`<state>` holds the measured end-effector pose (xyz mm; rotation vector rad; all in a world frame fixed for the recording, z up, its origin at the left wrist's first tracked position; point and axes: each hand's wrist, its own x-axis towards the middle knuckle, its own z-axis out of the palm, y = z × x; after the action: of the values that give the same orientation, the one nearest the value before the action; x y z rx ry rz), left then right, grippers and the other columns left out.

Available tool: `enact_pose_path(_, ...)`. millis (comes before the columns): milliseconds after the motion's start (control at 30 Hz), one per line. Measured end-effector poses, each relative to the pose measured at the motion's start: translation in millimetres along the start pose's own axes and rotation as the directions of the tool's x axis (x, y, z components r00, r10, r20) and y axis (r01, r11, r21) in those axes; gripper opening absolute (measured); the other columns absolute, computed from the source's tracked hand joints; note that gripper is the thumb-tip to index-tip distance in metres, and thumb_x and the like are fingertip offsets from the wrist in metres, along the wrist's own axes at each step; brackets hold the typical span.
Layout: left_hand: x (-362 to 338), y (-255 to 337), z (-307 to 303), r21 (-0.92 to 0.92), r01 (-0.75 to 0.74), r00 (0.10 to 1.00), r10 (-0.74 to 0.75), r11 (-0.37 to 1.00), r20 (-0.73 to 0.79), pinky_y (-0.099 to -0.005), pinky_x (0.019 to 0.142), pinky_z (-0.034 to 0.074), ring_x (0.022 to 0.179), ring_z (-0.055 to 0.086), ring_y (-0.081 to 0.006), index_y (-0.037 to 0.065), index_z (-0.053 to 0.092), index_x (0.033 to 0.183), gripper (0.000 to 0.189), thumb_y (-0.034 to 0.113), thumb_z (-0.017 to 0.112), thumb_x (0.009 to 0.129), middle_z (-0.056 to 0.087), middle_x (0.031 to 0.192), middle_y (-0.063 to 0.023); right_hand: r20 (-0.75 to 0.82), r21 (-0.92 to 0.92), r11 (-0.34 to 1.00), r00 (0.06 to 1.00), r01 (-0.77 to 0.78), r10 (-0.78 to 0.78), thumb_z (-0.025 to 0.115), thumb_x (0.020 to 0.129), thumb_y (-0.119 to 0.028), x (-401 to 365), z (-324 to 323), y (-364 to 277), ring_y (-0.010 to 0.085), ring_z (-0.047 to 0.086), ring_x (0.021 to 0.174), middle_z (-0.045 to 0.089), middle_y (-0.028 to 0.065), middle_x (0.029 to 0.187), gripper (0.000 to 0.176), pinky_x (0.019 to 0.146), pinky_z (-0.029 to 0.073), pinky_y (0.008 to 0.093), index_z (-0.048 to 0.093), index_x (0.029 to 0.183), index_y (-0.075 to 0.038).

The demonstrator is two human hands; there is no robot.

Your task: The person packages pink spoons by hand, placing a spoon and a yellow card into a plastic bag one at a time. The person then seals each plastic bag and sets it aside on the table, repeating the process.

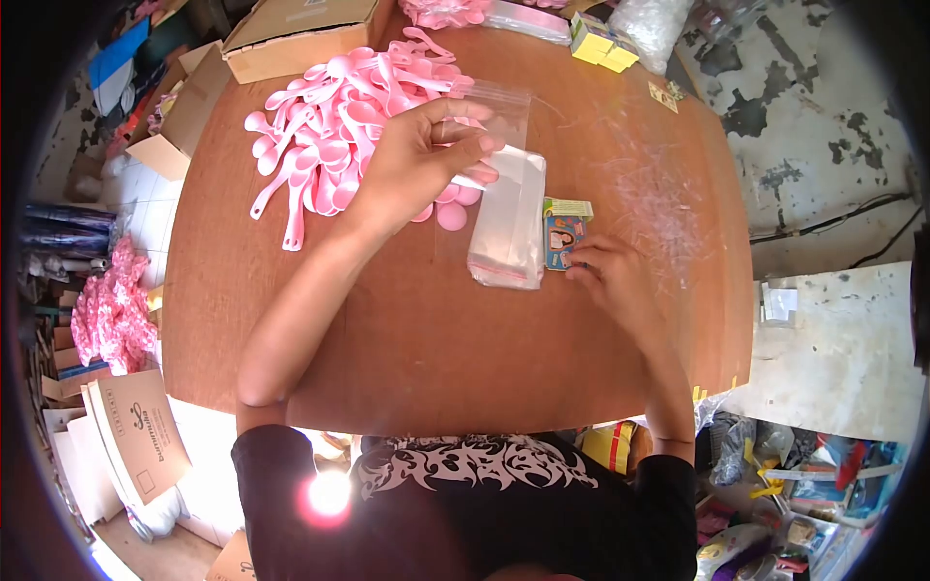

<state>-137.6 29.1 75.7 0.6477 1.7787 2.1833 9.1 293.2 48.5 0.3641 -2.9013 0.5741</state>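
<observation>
My left hand [421, 153] holds up a clear plastic bag [489, 102] by its edge, just above a heap of pink plastic spoons [329, 126] on the round brown table [387, 339]. A stack of clear bags [509, 218] lies in the table's middle. Beside it on the right lies a small printed card [562, 232] with a green strip. My right hand [605, 276] rests on the table with its fingertips on that card.
A cardboard box [295, 34] stands at the table's far left edge, and yellow boxes [601, 44] and a bag of clear wrap [649, 24] at the far edge. Flat cartons [131, 431] and pink goods [111, 310] crowd the floor on the left.
</observation>
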Motion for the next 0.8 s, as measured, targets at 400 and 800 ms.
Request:
enact_pose_path(400, -12, -2, 4, 0.166, 0.225, 0.910, -0.269, 0.960, 0.317, -0.0250, 0.071, 0.057, 0.082, 0.067, -0.0111, -0.004, 0.062, 0.117, 0.027, 0.008, 0.065, 0.093, 0.071, 0.100, -0.0098, -0.575, 0.360, 0.932, 0.796, 0.038, 0.190, 0.062, 0.095, -0.007, 15, -53, -38, 0.0140, 0.064, 0.072, 0.068, 0.0073, 0.085, 0.010, 0.066, 0.051, 0.0265, 0.065, 0.098, 0.001)
enact_pose_path(800, -25, 2, 17, 0.211, 0.003, 0.916, -0.087, 0.977, 0.392, -0.0287, 0.068, 0.051, 0.077, 0.064, -0.0091, -0.005, 0.065, 0.114, 0.028, 0.009, 0.067, 0.090, 0.072, 0.089, -0.0090, -0.404, 0.573, 0.816, 0.894, 0.082, 0.195, 0.065, 0.093, -0.007, 54, -41, -56, 0.0091, 0.064, 0.072, 0.070, 0.0071, 0.086, 0.013, 0.066, 0.051, 0.0226, 0.067, 0.099, 0.004)
